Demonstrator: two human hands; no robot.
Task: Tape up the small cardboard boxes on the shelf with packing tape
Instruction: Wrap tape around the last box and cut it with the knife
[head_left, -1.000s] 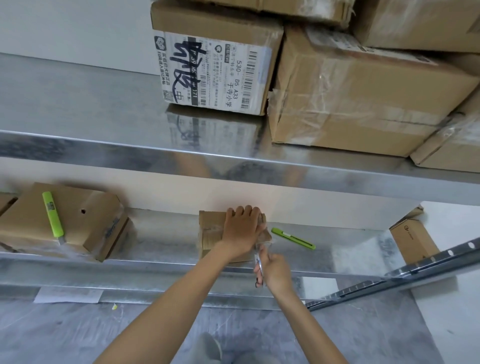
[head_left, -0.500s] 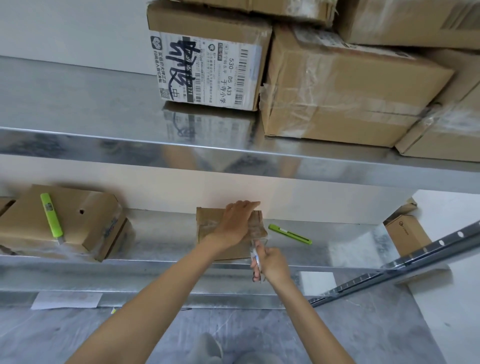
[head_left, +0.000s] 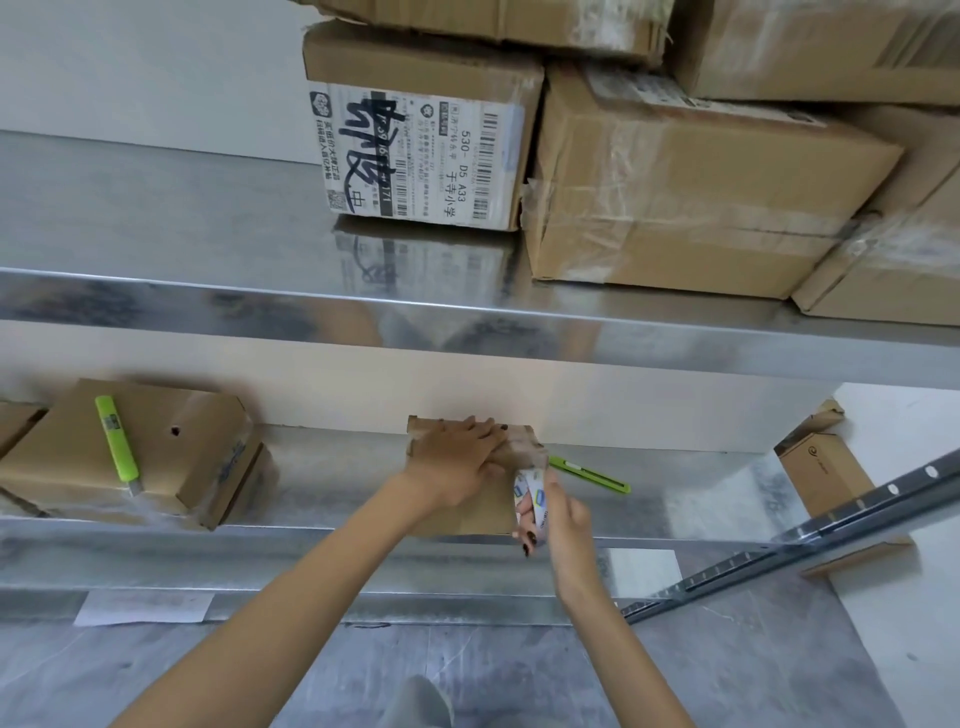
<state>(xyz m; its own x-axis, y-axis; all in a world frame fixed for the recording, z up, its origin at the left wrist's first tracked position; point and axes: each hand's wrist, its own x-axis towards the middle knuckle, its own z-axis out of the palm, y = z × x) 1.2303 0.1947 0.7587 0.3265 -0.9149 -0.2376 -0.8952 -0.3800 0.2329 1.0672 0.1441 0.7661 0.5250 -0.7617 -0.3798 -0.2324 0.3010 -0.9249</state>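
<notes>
Since half a second ago our left hand (head_left: 457, 462) has turned on the small box (head_left: 478, 517). Its fingers, which reached toward the far edge, now lie flat and straight, angled to the right across the lid, pressing it down. Our right hand (head_left: 558, 514) has come up a little with the tape roll (head_left: 532, 501), which it grips with curled fingers just beside the box's near right corner.

We judge this box to be partly done. Shiny clear tape shows on its far right part, and a strip seems to run from there back to the roll, uncut. Smoothing and cutting are left, and the green knife (head_left: 589, 473) lies ready on the lower shelf (head_left: 337, 467), just to the right of the box. To the left, well apart, another box (head_left: 171, 457) carries a second green knife (head_left: 118, 441) and shows tape on its right side. Whether it is finished we cannot tell.

Our box sits against the back of the lower shelf, square to the shelf edge. It looks slightly longer from left to right than from near to far, though our hand hides much of it. The roll stands on edge, and the strip lies near to far.
</notes>
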